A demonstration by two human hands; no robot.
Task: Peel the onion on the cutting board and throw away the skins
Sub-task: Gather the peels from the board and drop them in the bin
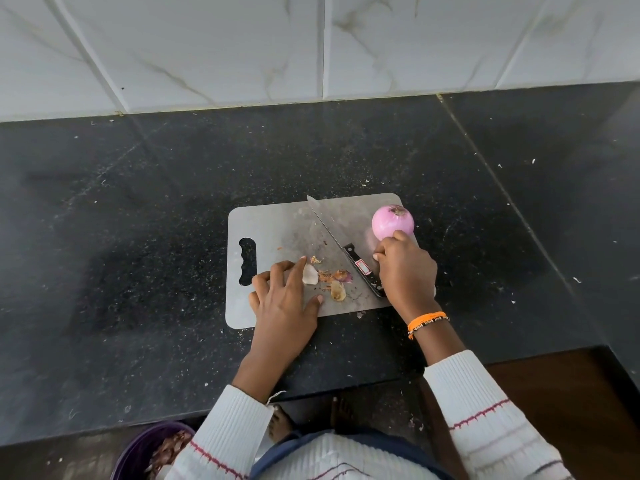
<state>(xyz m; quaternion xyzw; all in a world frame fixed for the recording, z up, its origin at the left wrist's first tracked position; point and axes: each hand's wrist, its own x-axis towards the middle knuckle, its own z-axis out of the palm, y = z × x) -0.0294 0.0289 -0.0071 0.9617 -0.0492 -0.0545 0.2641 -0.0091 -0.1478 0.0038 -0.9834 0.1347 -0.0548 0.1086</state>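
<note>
Onion: the peeled pink onion (393, 221) is seen at the far right corner of the cutting board (277, 220), its brown root end turned up and away from the person; being round, it shows no clear long axis.
Skins: a loose cluster of onion skins (330, 277), pale and brown-purple, is spread on the near middle of the board, between the two hands.
Knife: the knife (341, 245) is laid flat on the board, its long axis running diagonally, blade tip at the far edge, black handle toward the near right, just left of the onion.
Right hand: the right hand (405, 271) is held knuckles up with fingers curled, fingertips touching the near side of the onion; whether it is truly gripped cannot be told. An orange wristband (427, 320) is worn on the wrist.
Left hand: the left hand (284, 299) is spread wide, palm down on the near left of the board, forefinger stretched beside the palest skin, thumb on the board beside the skins.
Edges: the board's handle slot is at its left; the onion is close to the right edge.
Open room: black granite countertop (138, 202) is seen around the board, with the tiled wall (207, 46) behind.
Below the counter: a purple bin (138, 455) holding skins is seen at lower left.
</note>
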